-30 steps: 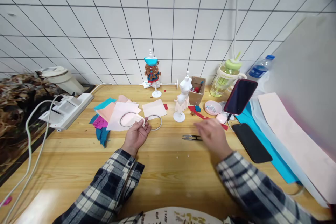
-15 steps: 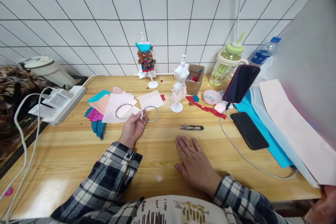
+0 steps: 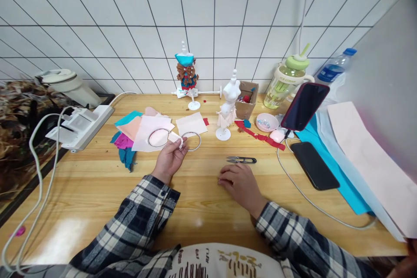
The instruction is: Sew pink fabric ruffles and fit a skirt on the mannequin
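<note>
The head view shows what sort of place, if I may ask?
It looks like a home or small craft workspace: a decorated miniature dress form, thread snips and coloured sheets share the wooden table.

Left hand [image 3: 170, 157], one; right hand [image 3: 240, 183], one. Small white piece [image 3: 174, 137], one. Thin rings [image 3: 200, 143], two. Thread snips [image 3: 244, 160], one pair. Upright dress forms [image 3: 231, 91], two. White stand [image 3: 220, 92] lying sideways, one. Phones [image 3: 315, 166], two. Cardboard box [image 3: 246, 111], one. Pink bowl [image 3: 267, 129], one. Green-lidded jug [image 3: 276, 90], one. Plastic water bottle [image 3: 332, 71], one. Beige lidded cup [image 3: 72, 89], one. White power strip [image 3: 88, 127], one. Tabletop [image 3: 195, 208], one. Fabric scraps [image 3: 125, 141], several, overlapping, exact number unreadable.
</note>
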{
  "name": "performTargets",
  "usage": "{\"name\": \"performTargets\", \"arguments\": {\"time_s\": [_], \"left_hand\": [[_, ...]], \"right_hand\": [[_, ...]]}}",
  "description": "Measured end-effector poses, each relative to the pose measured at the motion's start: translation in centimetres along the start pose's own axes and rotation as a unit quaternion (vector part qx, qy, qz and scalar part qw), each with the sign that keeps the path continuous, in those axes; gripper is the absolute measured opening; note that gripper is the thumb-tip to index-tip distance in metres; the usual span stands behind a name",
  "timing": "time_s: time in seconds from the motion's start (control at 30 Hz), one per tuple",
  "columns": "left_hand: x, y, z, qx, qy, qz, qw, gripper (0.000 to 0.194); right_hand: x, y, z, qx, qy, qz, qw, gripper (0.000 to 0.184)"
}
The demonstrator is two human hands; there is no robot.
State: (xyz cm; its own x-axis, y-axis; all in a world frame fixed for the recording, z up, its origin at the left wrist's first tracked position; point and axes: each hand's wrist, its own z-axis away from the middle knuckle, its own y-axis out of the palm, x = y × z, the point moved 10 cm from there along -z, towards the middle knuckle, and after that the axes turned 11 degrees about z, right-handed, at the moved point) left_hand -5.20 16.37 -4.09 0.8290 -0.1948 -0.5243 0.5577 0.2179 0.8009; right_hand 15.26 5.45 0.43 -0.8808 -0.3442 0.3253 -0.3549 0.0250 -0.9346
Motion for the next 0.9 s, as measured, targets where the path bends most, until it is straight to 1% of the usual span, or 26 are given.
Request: {"name": "performTargets", "arguments": {"time_s": [0.1, 0.17, 0.23, 0.27, 0.3, 0.37, 0.43, 0.47, 0.53, 0.6, 0.67, 0.7, 0.77, 0.83, 0.87, 0.9], "left_hand": [[-0.1, -0.1, 0.0, -0.001, 0.004, -0.002, 1.000, 0.010], [-0.1, -0.1, 0.0, -0.004, 0.006, -0.004, 1.000, 0.011], [-0.1, -0.2, -0.1, -0.006, 0.007, -0.008, 1.000, 0.011], [-0.1, -0.2, -0.1, -0.007, 0.006, -0.011, 1.000, 0.011], [0.0, -0.2, -0.2, -0.008, 0.006, -0.014, 1.000, 0.011], [0.0, -0.2, -0.4, -0.009, 0.005, -0.020, 1.000, 0.012], [0.0, -0.2, -0.5, -0.008, 0.007, -0.024, 1.000, 0.012], [0.0, -0.2, -0.5, -0.008, 0.008, -0.026, 1.000, 0.012], [-0.1, -0.2, -0.5, -0.007, 0.009, -0.029, 1.000, 0.012], [-0.1, -0.2, -0.4, -0.008, 0.009, -0.033, 0.999, 0.011], [-0.1, -0.2, -0.3, -0.009, 0.007, -0.037, 0.999, 0.011], [-0.1, -0.2, -0.3, -0.009, 0.006, -0.038, 0.999, 0.012], [0.0, -0.1, -0.3, -0.007, 0.006, -0.039, 0.999, 0.013], [0.0, -0.1, -0.3, -0.004, 0.005, -0.039, 0.999, 0.015], [0.0, -0.1, -0.3, -0.003, 0.004, -0.039, 0.999, 0.015], [0.1, -0.1, -0.3, -0.003, 0.002, -0.039, 0.999, 0.015]], "right_hand": [[0.9, 0.6, 0.3, -0.007, -0.002, 0.025, 1.000, 0.015], [1.5, 0.8, 0.2, -0.010, -0.028, 0.054, 0.998, 0.014], [1.4, 0.0, -0.5, -0.021, -0.056, 0.070, 0.996, 0.014], [0.8, -1.1, -1.3, -0.036, -0.057, 0.070, 0.995, 0.016], [-0.3, -2.7, -2.4, -0.058, -0.046, 0.068, 0.995, 0.020], [-3.7, -7.3, -5.1, -0.130, 0.019, 0.083, 0.988, 0.027], [-6.9, -11.9, -8.4, -0.189, 0.075, 0.133, 0.970, 0.034], [-8.3, -13.7, -10.2, -0.197, 0.097, 0.159, 0.963, 0.037], [-10.8, -15.7, -13.8, -0.180, 0.127, 0.214, 0.952, 0.044], [-12.5, -16.1, -16.7, -0.148, 0.130, 0.249, 0.948, 0.048], [-13.8, -16.1, -18.2, -0.142, 0.136, 0.273, 0.942, 0.041], [-14.0, -16.0, -18.4, -0.149, 0.134, 0.277, 0.940, 0.037], [-13.9, -15.7, -17.8, -0.177, 0.123, 0.273, 0.938, 0.036], [-12.8, -15.0, -16.4, -0.198, 0.099, 0.261, 0.940, 0.035], [-12.0, -14.1, -15.7, -0.191, 0.076, 0.259, 0.944, 0.035], [-11.2, -12.5, -15.3, -0.148, 0.042, 0.261, 0.953, 0.036]]}}
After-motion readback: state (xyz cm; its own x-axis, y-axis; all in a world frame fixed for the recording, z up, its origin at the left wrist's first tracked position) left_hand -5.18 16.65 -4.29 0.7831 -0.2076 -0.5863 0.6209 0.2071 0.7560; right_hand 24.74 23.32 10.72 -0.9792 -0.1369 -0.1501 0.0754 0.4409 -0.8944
